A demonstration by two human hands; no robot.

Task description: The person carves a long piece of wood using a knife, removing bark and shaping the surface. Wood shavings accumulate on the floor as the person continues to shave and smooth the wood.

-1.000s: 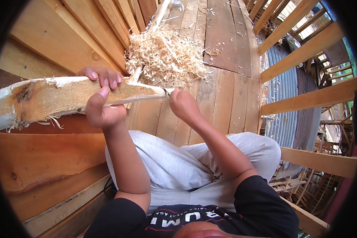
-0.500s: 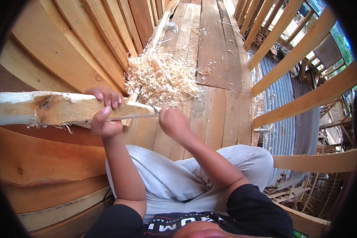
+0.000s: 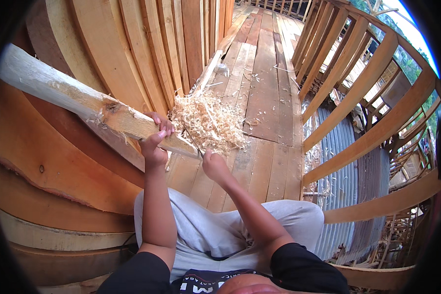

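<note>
A long pale wooden pole (image 3: 132, 122), knotty and shaved along its side, slants from the upper left down to my hands. My left hand (image 3: 155, 147) is closed round it close to its tapered end, thumb on the near side and fingers over the far side. At that tip my right hand (image 3: 214, 165) is closed on a knife (image 3: 193, 143). Its thin dark blade lies at the pole's end, pointing up and left; its handle is hidden in my fist.
A heap of curly wood shavings (image 3: 210, 120) lies on the plank floor (image 3: 264, 83) just beyond my hands. Upright boards (image 3: 147, 44) form a wall on the left. A slatted railing (image 3: 353, 142) runs along the right, with corrugated metal sheets (image 3: 348, 181) below it. A small whitish object (image 3: 222, 69) sits farther off.
The pole now slants down toward the right instead of lying nearly level in view. Both hands appear slightly lower, and my view has tilted up, showing more of the floor and railing.
</note>
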